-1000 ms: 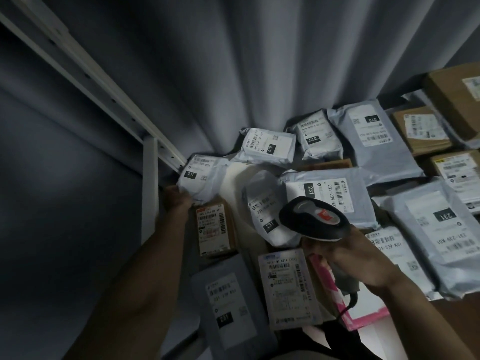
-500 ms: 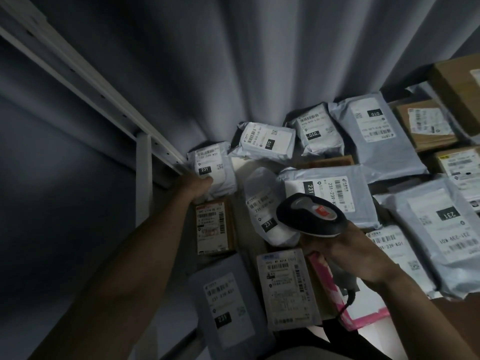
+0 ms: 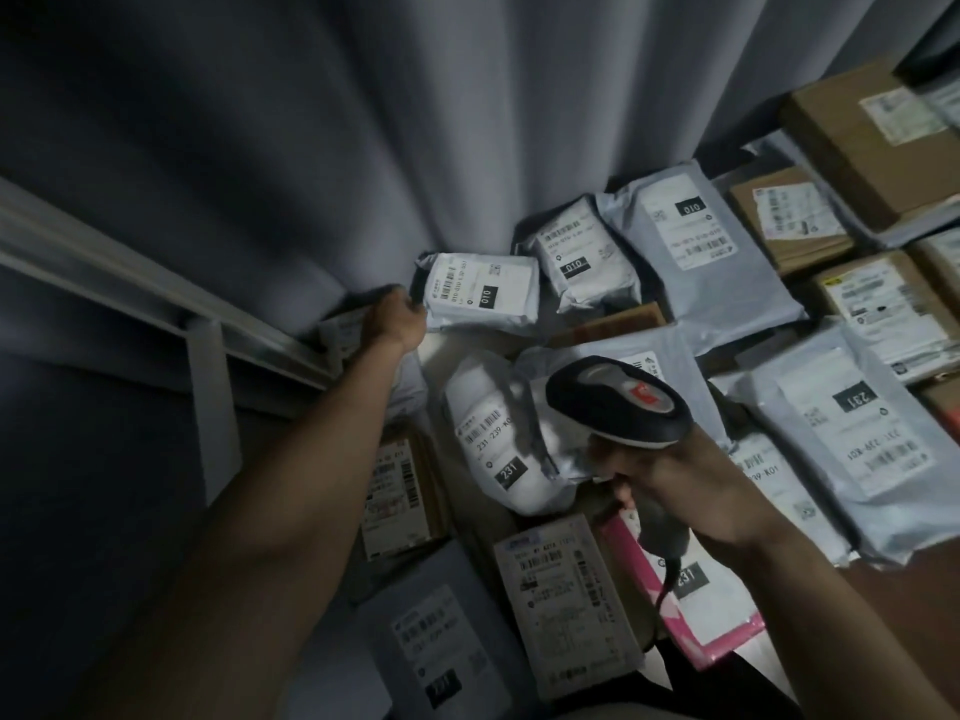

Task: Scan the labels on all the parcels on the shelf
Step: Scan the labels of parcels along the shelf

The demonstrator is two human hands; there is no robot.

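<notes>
Left hand (image 3: 396, 320) reached to the back left corner of the shelf (image 3: 462, 356), fingers curled onto a small grey parcel (image 3: 347, 330) against the curtain (image 3: 363, 148) — grip itself blurred, label partly hidden. Right hand (image 3: 670, 485) wrapped round the handle of a black barcode scanner (image 3: 618, 400), head held above a crumpled white mailer marked 231 (image 3: 498, 449). Parcels spread across the shelf beyond: white packet marked 010 (image 3: 480, 293) just beside the left hand, grey mailers (image 3: 852, 439) and brown cartons (image 3: 857, 127) to the right — pink mailer (image 3: 696, 621) under the right wrist.
</notes>
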